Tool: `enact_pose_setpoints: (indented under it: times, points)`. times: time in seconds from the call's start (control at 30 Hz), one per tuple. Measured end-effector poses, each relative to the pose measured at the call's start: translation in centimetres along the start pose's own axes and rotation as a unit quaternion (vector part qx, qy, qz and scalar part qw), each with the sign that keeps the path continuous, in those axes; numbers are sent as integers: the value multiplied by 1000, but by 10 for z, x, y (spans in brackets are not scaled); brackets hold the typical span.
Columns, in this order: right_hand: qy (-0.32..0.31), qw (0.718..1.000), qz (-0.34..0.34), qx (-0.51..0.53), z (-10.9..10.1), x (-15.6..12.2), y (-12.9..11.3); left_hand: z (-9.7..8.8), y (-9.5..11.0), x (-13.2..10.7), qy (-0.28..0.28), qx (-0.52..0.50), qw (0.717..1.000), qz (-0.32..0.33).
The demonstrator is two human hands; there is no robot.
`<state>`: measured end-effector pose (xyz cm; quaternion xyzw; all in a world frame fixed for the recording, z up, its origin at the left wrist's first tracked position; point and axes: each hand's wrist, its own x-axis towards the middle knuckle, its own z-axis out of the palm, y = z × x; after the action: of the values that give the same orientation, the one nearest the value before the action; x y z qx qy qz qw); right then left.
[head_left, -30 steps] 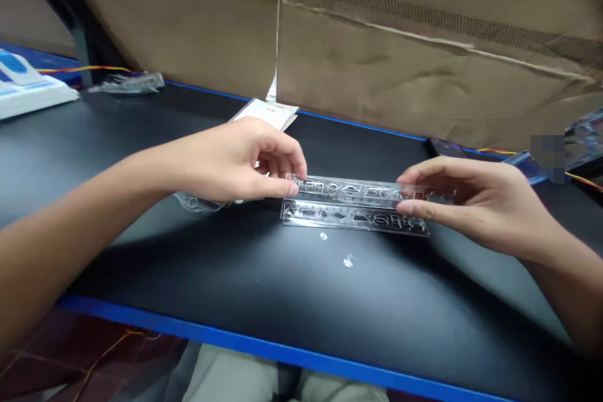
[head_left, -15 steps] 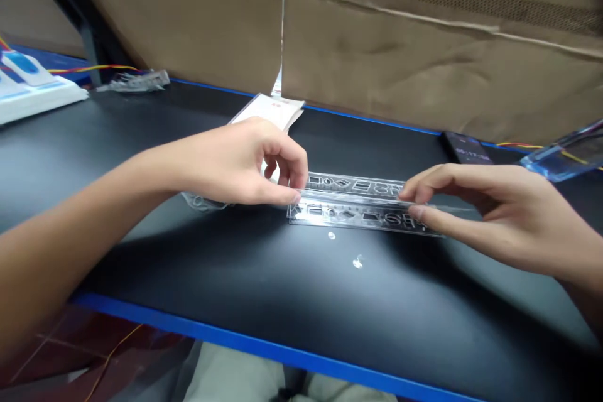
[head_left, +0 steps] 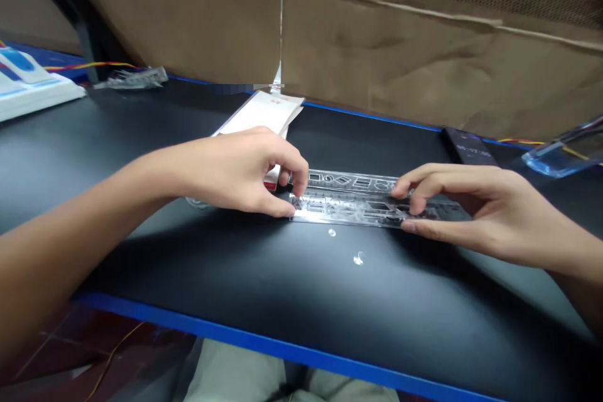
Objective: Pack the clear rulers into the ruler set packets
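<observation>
A clear plastic stencil ruler (head_left: 339,208) with cut-out shapes lies low over the black tabletop, its surface full of glare. Behind it runs a second clear stencil ruler (head_left: 348,179). My left hand (head_left: 249,169) grips the front ruler's left end, thumb at the near edge and fingers curled over the far side. At the right end, my right hand (head_left: 485,207) has its thumb on the near edge and its fingertips across the top. Whether more rulers are stacked under the front one I cannot tell. Two small clear bits, one a disc (head_left: 332,233), lie in front.
White card packets (head_left: 271,114) lie behind my left hand. A phone (head_left: 468,147) and a clear bluish container (head_left: 551,162) are at the back right. A power strip (head_left: 42,95) and clear plastic pieces (head_left: 136,78) sit at the left. Cardboard (head_left: 400,56) stands along the back.
The ruler between my hands has come down and toward me, over the front ruler. Both hands have shifted slightly, with thumbs now at the near edge.
</observation>
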<state>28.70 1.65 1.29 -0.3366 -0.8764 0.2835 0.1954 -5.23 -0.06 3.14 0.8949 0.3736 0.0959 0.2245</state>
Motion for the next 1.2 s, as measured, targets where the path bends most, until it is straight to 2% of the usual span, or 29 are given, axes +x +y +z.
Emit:
enact_pose_setpoints:
  times: [0.17,0.43,0.7,0.97,1.2]
  points:
    - [0,1000,1,8,0,0,1,1,1,0,3,17,1000,-8]
    - [-36,999,10,-28,0,2,5,1,4,0,-20,21,999,-37]
    - [-59,997,4,-55,-1,1,0,0,4,0,-30,-11,998,-45]
    - [-28,995,-20,-90,1,1,0,5,7,1,-12,-55,996,-75]
    - [15,993,-13,-116,2,-1,3,-6,14,-4,18,-69,995,-70]
